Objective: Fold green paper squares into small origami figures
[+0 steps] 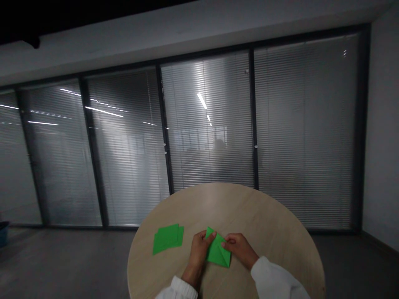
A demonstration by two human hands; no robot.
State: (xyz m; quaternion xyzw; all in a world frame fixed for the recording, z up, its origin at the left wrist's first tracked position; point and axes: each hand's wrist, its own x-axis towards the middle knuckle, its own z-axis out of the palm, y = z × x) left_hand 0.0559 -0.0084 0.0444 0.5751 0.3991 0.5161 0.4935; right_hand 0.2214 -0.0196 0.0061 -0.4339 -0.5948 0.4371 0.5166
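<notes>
A long glass wall with grey horizontal blinds (131,166) stands behind, and before it is the round light-wood surface (258,211). On the left part of this surface lies a small loose pile of bright green paper sheets (168,236), their edges not aligned, well apart from the hands. Nearer to the middle, one folded bright green paper sheet (215,252) is between the left hand (198,248) and the right hand (241,247), touching both. I judge that it is very light and thin, stiff enough to keep a crease but easy to bend or tear, so it is better taken softly at the edges, with a flat thumb. The left hand is closed at its left edge, with the thumb flat on top; the right hand has thumb and forefinger pinched together on its right edge. From there a diagonal crease runs to the near corner.
</notes>
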